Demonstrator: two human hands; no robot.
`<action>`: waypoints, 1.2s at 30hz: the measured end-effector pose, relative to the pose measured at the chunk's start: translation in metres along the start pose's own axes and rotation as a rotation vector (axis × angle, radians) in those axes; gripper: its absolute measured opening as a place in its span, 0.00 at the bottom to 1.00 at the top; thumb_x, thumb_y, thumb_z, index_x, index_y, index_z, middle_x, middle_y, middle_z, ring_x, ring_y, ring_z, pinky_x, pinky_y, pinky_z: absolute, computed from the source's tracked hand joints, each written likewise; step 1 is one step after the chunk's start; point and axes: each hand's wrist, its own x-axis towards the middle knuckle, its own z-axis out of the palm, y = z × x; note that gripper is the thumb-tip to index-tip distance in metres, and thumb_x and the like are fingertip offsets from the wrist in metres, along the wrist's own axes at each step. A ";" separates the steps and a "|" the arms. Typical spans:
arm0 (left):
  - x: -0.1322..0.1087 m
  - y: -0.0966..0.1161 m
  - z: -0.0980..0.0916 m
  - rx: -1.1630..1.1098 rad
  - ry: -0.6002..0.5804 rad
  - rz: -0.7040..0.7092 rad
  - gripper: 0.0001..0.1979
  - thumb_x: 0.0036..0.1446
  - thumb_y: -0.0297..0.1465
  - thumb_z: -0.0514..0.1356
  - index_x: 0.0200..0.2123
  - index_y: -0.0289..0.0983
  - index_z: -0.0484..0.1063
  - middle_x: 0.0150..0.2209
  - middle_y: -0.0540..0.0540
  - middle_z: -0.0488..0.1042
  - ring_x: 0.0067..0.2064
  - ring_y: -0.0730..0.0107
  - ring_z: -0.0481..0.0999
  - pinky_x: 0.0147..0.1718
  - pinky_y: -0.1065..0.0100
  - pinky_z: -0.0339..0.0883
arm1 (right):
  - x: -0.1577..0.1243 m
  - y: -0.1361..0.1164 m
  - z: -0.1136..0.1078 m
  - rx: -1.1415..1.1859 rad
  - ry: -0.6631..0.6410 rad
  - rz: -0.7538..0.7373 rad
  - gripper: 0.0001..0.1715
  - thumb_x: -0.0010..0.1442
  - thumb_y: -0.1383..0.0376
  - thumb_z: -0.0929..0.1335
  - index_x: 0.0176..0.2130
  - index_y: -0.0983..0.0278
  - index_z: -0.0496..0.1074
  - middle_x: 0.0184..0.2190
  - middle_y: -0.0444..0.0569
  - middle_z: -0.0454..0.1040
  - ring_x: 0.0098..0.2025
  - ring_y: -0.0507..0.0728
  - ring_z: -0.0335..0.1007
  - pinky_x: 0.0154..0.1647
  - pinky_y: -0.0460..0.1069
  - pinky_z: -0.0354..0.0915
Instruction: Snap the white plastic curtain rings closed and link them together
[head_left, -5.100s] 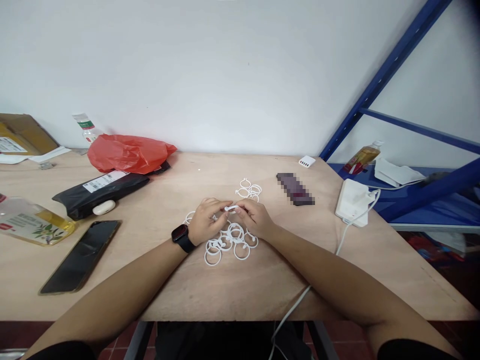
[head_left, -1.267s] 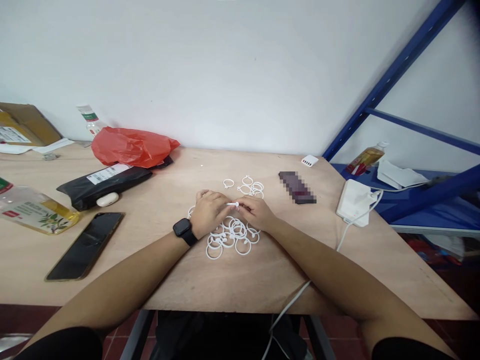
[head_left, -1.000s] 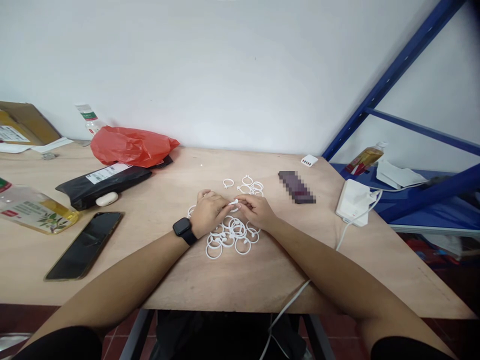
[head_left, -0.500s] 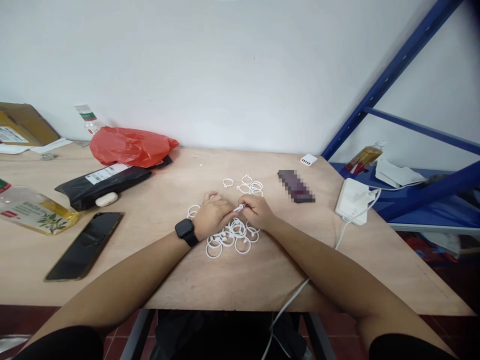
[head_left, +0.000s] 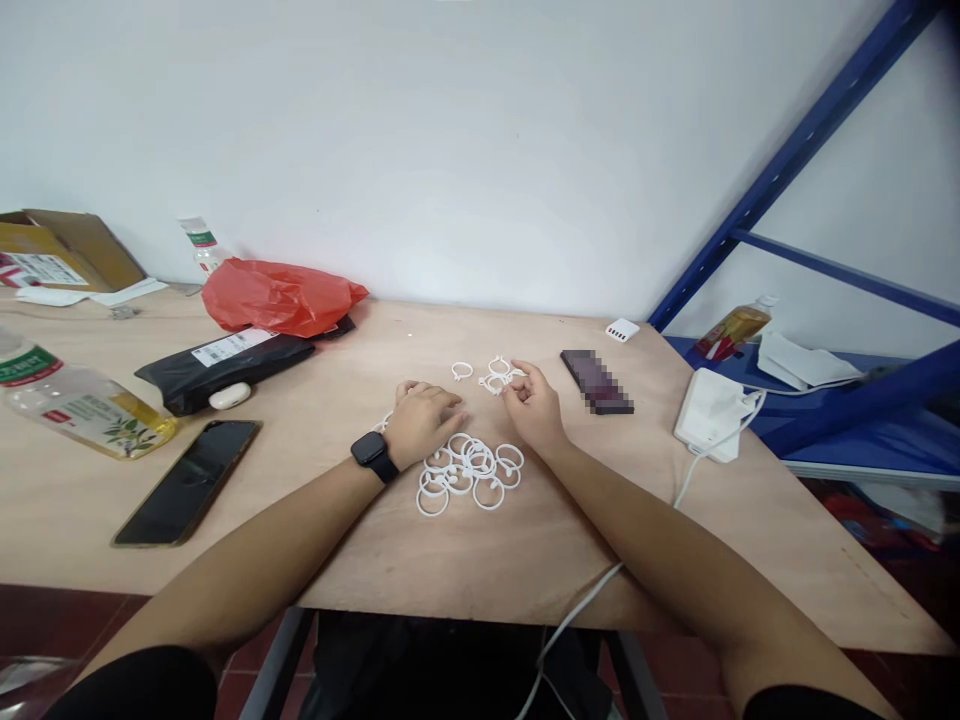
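White rings with small clips lie in a loose pile (head_left: 472,465) on the wooden table (head_left: 420,570). Behind it sits a smaller group of the same rings (head_left: 496,372), with one separate ring (head_left: 462,371) to its left. My left hand (head_left: 424,422), wearing a black watch on the wrist, rests at the pile's upper left, fingers apart and holding nothing; part of a ring shows beside it. My right hand (head_left: 534,405) is at the right of the smaller group, its thumb and forefinger apart over the rings, partly covering them.
At the left are a phone (head_left: 187,483), an oil-coloured bottle (head_left: 90,410), a black package (head_left: 225,365), a white case (head_left: 230,396) and a red bag (head_left: 285,297). To the right lie a dark pixelated object (head_left: 598,381), a white adapter (head_left: 712,415) and its cable.
My hands have moved apart. The white ring piece that was between them is no longer held there, and my right hand has gone up to the smaller group and opened.
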 end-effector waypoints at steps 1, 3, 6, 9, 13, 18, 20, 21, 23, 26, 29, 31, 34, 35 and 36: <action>0.001 -0.001 0.001 0.010 -0.001 -0.006 0.16 0.62 0.44 0.57 0.42 0.40 0.78 0.44 0.43 0.80 0.48 0.56 0.74 0.54 0.51 0.51 | 0.000 0.001 0.000 0.004 -0.012 -0.008 0.27 0.57 0.63 0.66 0.55 0.65 0.68 0.29 0.43 0.75 0.26 0.51 0.67 0.32 0.47 0.65; 0.003 -0.002 0.004 0.030 -0.005 0.001 0.15 0.62 0.42 0.56 0.41 0.40 0.78 0.42 0.42 0.80 0.48 0.56 0.73 0.53 0.50 0.51 | -0.001 0.001 -0.001 0.009 -0.091 -0.054 0.22 0.57 0.63 0.66 0.52 0.64 0.71 0.29 0.44 0.75 0.26 0.51 0.67 0.32 0.47 0.65; 0.006 -0.005 0.008 0.005 -0.022 0.001 0.14 0.61 0.40 0.57 0.36 0.39 0.79 0.39 0.42 0.81 0.45 0.56 0.74 0.52 0.52 0.53 | -0.006 -0.005 -0.003 -0.038 -0.311 -0.199 0.14 0.58 0.63 0.67 0.44 0.62 0.76 0.30 0.45 0.76 0.28 0.52 0.69 0.34 0.48 0.66; 0.011 -0.010 0.010 -0.196 0.038 -0.100 0.11 0.58 0.38 0.60 0.31 0.39 0.79 0.35 0.44 0.80 0.40 0.60 0.75 0.49 0.55 0.57 | -0.009 -0.016 -0.005 -0.132 -0.550 -0.360 0.12 0.59 0.64 0.68 0.43 0.61 0.78 0.36 0.47 0.78 0.34 0.53 0.71 0.39 0.49 0.65; 0.030 -0.018 0.008 -0.832 0.249 -0.468 0.12 0.53 0.37 0.63 0.24 0.35 0.75 0.24 0.47 0.75 0.29 0.69 0.70 0.34 0.67 0.61 | -0.009 -0.032 -0.005 -0.214 -0.717 -0.401 0.07 0.59 0.65 0.70 0.38 0.60 0.78 0.36 0.48 0.78 0.40 0.56 0.72 0.41 0.49 0.64; 0.052 -0.026 -0.001 -1.224 0.426 -0.749 0.10 0.55 0.36 0.61 0.30 0.34 0.73 0.29 0.47 0.75 0.26 0.77 0.69 0.26 0.73 0.58 | -0.005 -0.040 0.000 -0.270 -0.702 -0.354 0.09 0.59 0.70 0.67 0.30 0.62 0.77 0.31 0.47 0.76 0.35 0.54 0.71 0.38 0.48 0.63; 0.053 -0.026 -0.004 -1.417 0.408 -0.861 0.10 0.57 0.36 0.59 0.32 0.35 0.73 0.29 0.48 0.75 0.23 0.79 0.67 0.23 0.74 0.56 | -0.004 -0.039 0.000 -0.239 -0.709 -0.343 0.09 0.61 0.67 0.66 0.33 0.62 0.77 0.33 0.47 0.77 0.36 0.54 0.71 0.39 0.48 0.63; 0.052 -0.025 -0.005 -1.484 0.386 -0.892 0.10 0.58 0.36 0.59 0.33 0.35 0.73 0.29 0.48 0.75 0.23 0.80 0.67 0.22 0.74 0.55 | -0.004 -0.037 0.000 -0.219 -0.723 -0.347 0.08 0.61 0.66 0.67 0.34 0.62 0.78 0.34 0.47 0.77 0.37 0.55 0.71 0.40 0.49 0.63; 0.048 -0.021 -0.008 -1.566 0.337 -0.896 0.11 0.59 0.37 0.57 0.33 0.35 0.73 0.28 0.48 0.74 0.22 0.80 0.67 0.21 0.74 0.56 | -0.003 -0.035 0.000 -0.191 -0.752 -0.337 0.05 0.58 0.66 0.69 0.34 0.62 0.78 0.33 0.47 0.77 0.37 0.55 0.71 0.39 0.48 0.63; 0.041 -0.014 -0.013 -1.790 0.295 -0.886 0.11 0.59 0.37 0.58 0.34 0.35 0.72 0.26 0.50 0.73 0.21 0.79 0.68 0.20 0.75 0.57 | -0.004 -0.031 0.001 -0.199 -0.733 -0.199 0.07 0.55 0.70 0.68 0.29 0.63 0.76 0.28 0.44 0.76 0.30 0.52 0.69 0.33 0.46 0.61; 0.033 -0.005 -0.015 -1.961 0.263 -0.855 0.11 0.62 0.37 0.56 0.34 0.35 0.72 0.25 0.51 0.72 0.21 0.79 0.68 0.19 0.75 0.58 | -0.008 -0.027 0.003 -0.238 -0.629 -0.034 0.09 0.57 0.69 0.65 0.28 0.64 0.73 0.24 0.43 0.73 0.27 0.51 0.66 0.29 0.45 0.57; 0.029 0.001 -0.014 -2.013 0.193 -0.833 0.11 0.63 0.37 0.55 0.35 0.35 0.71 0.25 0.50 0.72 0.21 0.78 0.69 0.19 0.75 0.59 | -0.011 -0.023 0.005 -0.240 -0.523 0.012 0.09 0.59 0.66 0.64 0.29 0.63 0.71 0.24 0.43 0.72 0.27 0.52 0.65 0.29 0.46 0.57; 0.024 0.006 -0.011 -2.031 0.104 -0.807 0.12 0.64 0.37 0.55 0.36 0.34 0.71 0.27 0.49 0.73 0.21 0.77 0.69 0.18 0.76 0.58 | -0.016 -0.017 0.006 -0.135 -0.377 0.035 0.10 0.62 0.61 0.62 0.31 0.62 0.68 0.26 0.43 0.72 0.28 0.53 0.66 0.31 0.47 0.58; 0.024 0.007 -0.010 -2.033 0.080 -0.797 0.13 0.64 0.38 0.54 0.36 0.34 0.71 0.27 0.48 0.73 0.21 0.78 0.68 0.17 0.76 0.56 | -0.017 -0.016 0.007 -0.081 -0.342 0.039 0.10 0.62 0.60 0.61 0.32 0.62 0.67 0.26 0.43 0.72 0.28 0.53 0.66 0.31 0.47 0.59; 0.023 0.008 -0.010 -2.032 0.060 -0.792 0.14 0.65 0.39 0.53 0.36 0.34 0.71 0.27 0.48 0.72 0.20 0.79 0.66 0.15 0.77 0.53 | -0.018 -0.014 0.007 -0.026 -0.309 0.044 0.11 0.63 0.59 0.61 0.33 0.61 0.67 0.26 0.42 0.71 0.28 0.53 0.66 0.32 0.47 0.60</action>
